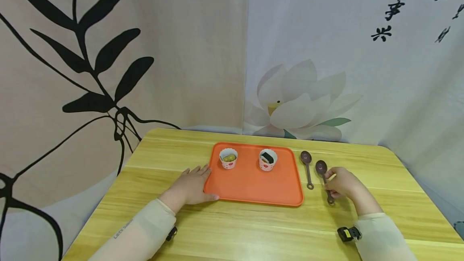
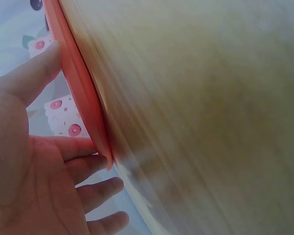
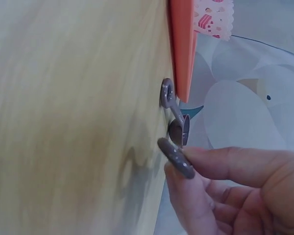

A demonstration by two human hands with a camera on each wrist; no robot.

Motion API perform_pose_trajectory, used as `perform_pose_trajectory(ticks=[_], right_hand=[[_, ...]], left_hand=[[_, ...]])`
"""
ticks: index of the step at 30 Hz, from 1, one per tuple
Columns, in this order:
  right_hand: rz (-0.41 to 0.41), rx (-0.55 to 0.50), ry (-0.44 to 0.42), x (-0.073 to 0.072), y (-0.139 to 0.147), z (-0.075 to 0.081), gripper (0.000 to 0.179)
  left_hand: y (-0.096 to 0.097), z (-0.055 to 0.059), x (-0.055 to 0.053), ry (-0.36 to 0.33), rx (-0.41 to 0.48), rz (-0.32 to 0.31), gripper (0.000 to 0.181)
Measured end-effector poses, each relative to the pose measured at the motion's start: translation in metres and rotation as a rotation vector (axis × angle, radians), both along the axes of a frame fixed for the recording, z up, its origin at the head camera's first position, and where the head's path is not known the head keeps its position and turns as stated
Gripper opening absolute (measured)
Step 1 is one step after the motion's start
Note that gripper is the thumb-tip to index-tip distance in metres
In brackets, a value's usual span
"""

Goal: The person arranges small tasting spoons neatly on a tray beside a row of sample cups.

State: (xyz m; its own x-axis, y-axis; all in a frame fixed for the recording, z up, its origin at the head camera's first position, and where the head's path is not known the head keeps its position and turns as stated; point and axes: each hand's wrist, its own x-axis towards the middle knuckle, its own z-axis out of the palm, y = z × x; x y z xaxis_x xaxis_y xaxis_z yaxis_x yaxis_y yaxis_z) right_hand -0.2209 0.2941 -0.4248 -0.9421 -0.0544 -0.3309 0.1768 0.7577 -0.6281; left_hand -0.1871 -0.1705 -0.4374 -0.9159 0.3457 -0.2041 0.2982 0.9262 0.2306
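Yellow table (image 1: 250, 228) carries a tray (image 1: 253, 186) with two cups (image 1: 228, 165) of food (image 1: 229, 158).

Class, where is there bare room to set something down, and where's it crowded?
Free: the near half of the orange tray, in front of both cups; the table between the sleeves. Crowded: right of the tray, where the right hand holds one spoon beside another.

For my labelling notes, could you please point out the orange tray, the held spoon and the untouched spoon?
Orange tray (image 1: 253, 184): head view, on its bare floor.
Held spoon (image 3: 176, 158): right wrist view, on its handle's end.
Untouched spoon (image 1: 306, 157): head view, on its bowl.
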Motion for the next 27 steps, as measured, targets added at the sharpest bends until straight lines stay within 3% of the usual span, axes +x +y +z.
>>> perform_pose_trajectory(ticks=[27], right_hand=[[0.027,-0.122,0.103,0.017,-0.011,0.021,0.036]], left_hand=[[-0.001,-0.002,-0.001,0.002,0.0,-0.003,0.099]])
